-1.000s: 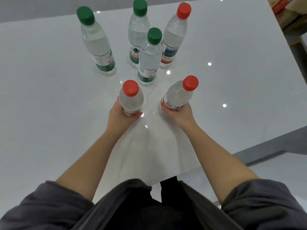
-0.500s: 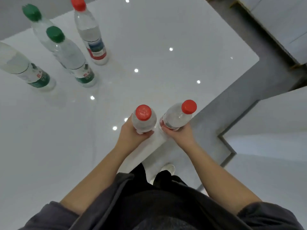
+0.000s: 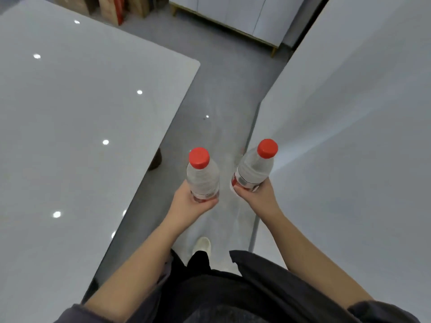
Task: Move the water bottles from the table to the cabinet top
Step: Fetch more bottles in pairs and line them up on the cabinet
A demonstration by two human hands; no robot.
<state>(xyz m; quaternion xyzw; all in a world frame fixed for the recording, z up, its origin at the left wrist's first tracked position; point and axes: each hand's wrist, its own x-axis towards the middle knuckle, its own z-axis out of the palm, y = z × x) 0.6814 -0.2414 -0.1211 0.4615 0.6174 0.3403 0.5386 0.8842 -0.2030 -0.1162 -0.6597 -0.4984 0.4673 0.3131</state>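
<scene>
Red-capped bottles (image 3: 203,177) (image 3: 254,170) sit clasped in both hands (image 3: 190,202) (image 3: 257,197).

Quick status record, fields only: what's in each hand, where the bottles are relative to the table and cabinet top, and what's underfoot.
left hand: grips left bottle near its base, red cap, upright
right hand: grips right bottle at its label, red cap, tilted
bottle position: both in the air over the floor, between the surfaces
table: to the left, no bottles on the visible part
cabinet top: to the right, no bottles on it yet
underfoot: one light shoe visible
</scene>
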